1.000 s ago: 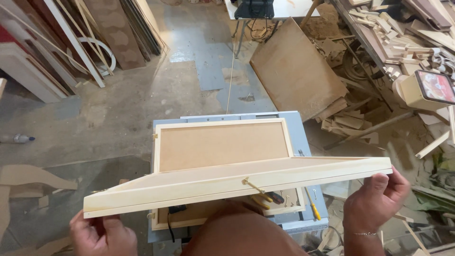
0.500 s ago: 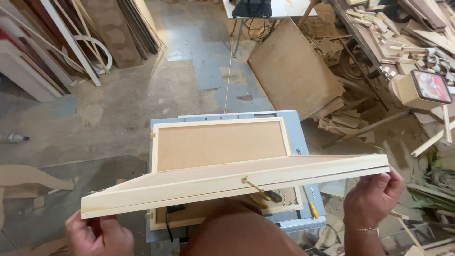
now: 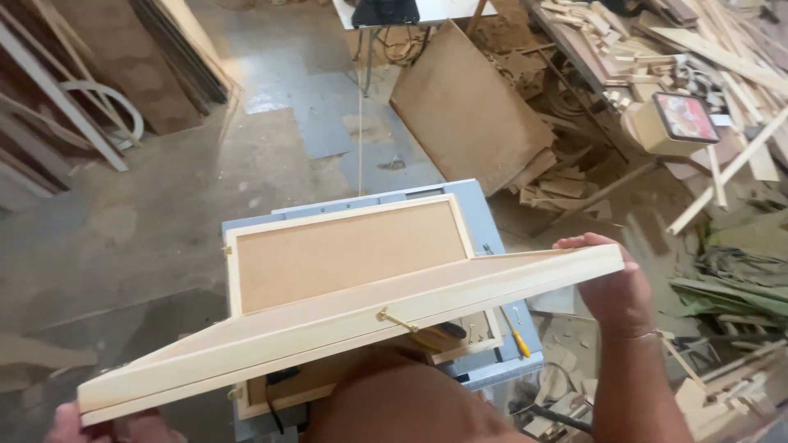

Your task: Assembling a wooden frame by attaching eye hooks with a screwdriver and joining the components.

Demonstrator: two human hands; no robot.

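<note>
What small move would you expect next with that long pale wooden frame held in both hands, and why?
Probably lowering it flat. The long pale wooden frame hangs tilted, its left end low, above the framed panel lying on the blue-grey work table. The right hand grips one end, the left hand the other.

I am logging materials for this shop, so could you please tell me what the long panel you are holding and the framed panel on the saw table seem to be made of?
The long panel looks like pale, unfinished softwood: faint grain, matte surface, with a small brass-coloured latch on its edge. The framed panel has a similar pale wood frame around a flat, tan, grainless centre, probably hardboard or fibreboard. The saw table looks like grey-blue painted metal.
</note>
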